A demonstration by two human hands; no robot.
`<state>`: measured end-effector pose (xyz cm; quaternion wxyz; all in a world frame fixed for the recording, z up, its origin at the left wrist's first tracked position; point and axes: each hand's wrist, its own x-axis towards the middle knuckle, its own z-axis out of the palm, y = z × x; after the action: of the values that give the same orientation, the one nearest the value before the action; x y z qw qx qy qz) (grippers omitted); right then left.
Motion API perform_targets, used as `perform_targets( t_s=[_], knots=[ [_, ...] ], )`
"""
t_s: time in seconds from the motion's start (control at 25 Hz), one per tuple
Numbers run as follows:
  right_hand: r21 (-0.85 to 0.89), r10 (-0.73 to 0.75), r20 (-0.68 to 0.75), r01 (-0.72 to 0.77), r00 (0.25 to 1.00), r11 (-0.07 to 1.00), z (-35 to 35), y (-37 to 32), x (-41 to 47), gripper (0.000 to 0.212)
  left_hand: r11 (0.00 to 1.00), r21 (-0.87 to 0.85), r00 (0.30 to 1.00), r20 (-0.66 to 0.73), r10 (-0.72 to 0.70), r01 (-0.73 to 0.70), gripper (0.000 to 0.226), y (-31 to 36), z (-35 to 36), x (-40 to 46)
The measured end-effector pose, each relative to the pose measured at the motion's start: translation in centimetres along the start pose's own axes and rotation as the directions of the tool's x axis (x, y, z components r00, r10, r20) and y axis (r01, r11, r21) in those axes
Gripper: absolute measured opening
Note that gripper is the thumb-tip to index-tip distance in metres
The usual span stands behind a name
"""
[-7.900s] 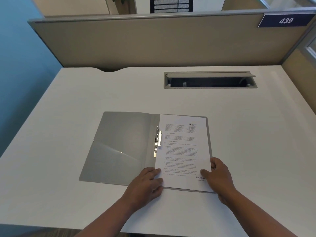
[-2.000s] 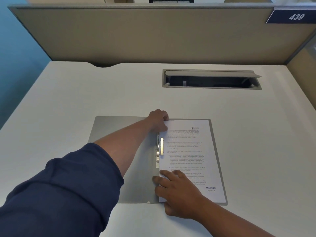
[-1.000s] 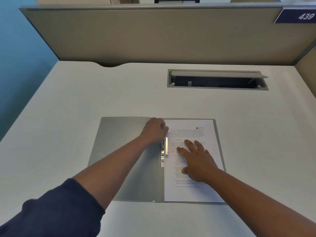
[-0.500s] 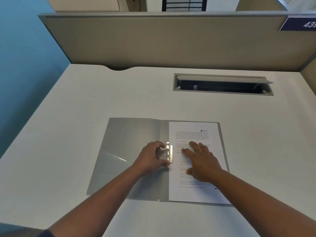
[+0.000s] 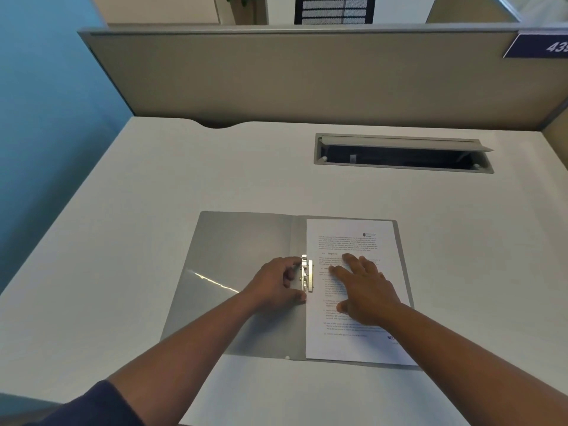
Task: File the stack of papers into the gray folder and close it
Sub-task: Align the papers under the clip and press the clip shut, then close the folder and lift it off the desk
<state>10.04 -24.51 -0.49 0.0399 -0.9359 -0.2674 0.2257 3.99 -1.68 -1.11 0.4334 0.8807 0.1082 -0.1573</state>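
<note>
The gray folder (image 5: 236,250) lies open and flat on the white desk. A stack of printed papers (image 5: 353,235) rests on its right half. A metal clip (image 5: 307,276) runs along the spine at the papers' left edge. My left hand (image 5: 276,284) curls beside the clip, with thumb and fingertips touching its two ends. My right hand (image 5: 365,287) lies flat, fingers spread, on the middle of the papers.
The white desk (image 5: 153,195) has a gray cable slot (image 5: 402,153) with a raised flap at the back right. A beige partition (image 5: 292,75) stands behind, with a blue number sign (image 5: 541,46) on it. A blue wall (image 5: 46,103) is at the left.
My left hand came down from the papers' top left corner to the metal clip. My right hand moved from the lower left corner up onto the middle of the page.
</note>
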Motion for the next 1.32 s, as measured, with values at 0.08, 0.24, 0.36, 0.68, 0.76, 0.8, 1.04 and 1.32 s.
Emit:
perform_targets(
  t_s=[0.08,0.24,0.36,0.68,0.76,0.8,1.04,1.32],
  knots=[
    [0.001,-0.001,0.006,0.001,1.0,1.0,0.0,0.0,0.0,0.087,0.999,0.012,1.0,0.0,0.031,-0.031,0.078,-0.2,0.1,-0.1],
    [-0.031,-0.014,0.016,0.014,1.0,0.999,-0.4,-0.5,0.1,0.085,0.998,0.0,0.996,0.063,0.068,-0.068,0.088,-0.3,-0.1,-0.3],
    [-0.015,-0.109,-0.104,0.108,0.989,0.994,-0.4,-2.4,0.4,0.077,0.995,-0.024,0.988,0.118,0.099,-0.096,0.079,-0.1,-0.3,-0.9],
    [0.119,-0.188,-0.055,0.194,0.981,0.974,-0.6,-6.4,1.4,0.057,0.976,0.108,0.889,-0.441,-0.122,0.187,0.047,-3.9,-3.7,-2.5],
    [0.103,-0.177,-0.074,0.184,0.981,0.977,-0.5,-6.6,1.5,0.045,0.88,0.172,0.81,-0.499,-0.309,0.442,0.051,-5.7,-6.1,-3.1],
    [0.094,-0.173,-0.085,0.18,0.981,0.979,-0.5,-6.7,1.6,0.041,0.834,0.182,0.784,-0.489,-0.383,0.521,0.052,-6.5,-7.1,-3.5],
    [0.091,-0.13,-0.108,0.14,0.986,0.986,-0.3,-7.0,2.1,0.043,0.8,-0.063,0.691,-0.466,-0.552,0.597,0.066,-9.4,-9.9,-4.3],
    [0.086,-0.11,-0.115,0.12,0.987,0.989,0.0,-6.9,2.3,0.058,0.9,-0.249,0.739,-0.514,-0.436,0.358,0.025,-8.2,-15.2,-5.4]
  ],
)
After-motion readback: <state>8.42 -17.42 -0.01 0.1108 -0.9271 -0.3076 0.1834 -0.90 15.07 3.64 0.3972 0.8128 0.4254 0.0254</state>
